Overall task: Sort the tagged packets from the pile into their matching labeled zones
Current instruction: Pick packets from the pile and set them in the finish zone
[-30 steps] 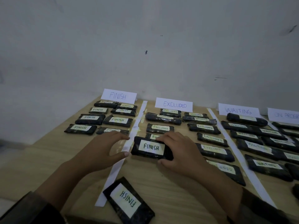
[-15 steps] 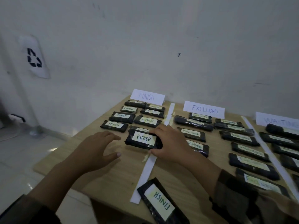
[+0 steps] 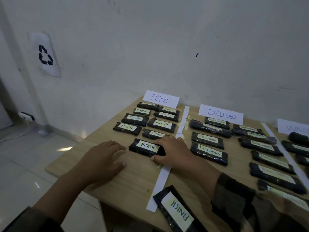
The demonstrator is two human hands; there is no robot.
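Note:
A black packet tagged FINISH (image 3: 144,147) lies flat on the wooden table (image 3: 133,180), in the front row of the FINISH zone. My right hand (image 3: 173,150) grips its right end, fingers over the top and thumb at the near edge. My left hand (image 3: 102,159) hovers open just left of it, touching nothing. Several other FINISH packets (image 3: 161,124) lie in rows behind, below the FINISH card (image 3: 160,99). Another FINISH packet (image 3: 176,210) lies askew at the table's near edge, over the paper divider strip (image 3: 161,181).
Right of the strip is the EXCLUDED card (image 3: 220,114) with several packets (image 3: 209,153) in rows. Farther right stand a WAITING card (image 3: 293,127) and more packets. The table's left edge drops to a tiled floor (image 3: 25,156). A wall stands close behind.
My right hand has carried the FINISH packet left across the divider strip and down onto the table in the FINISH zone. My left hand stayed beside it. The view swung left.

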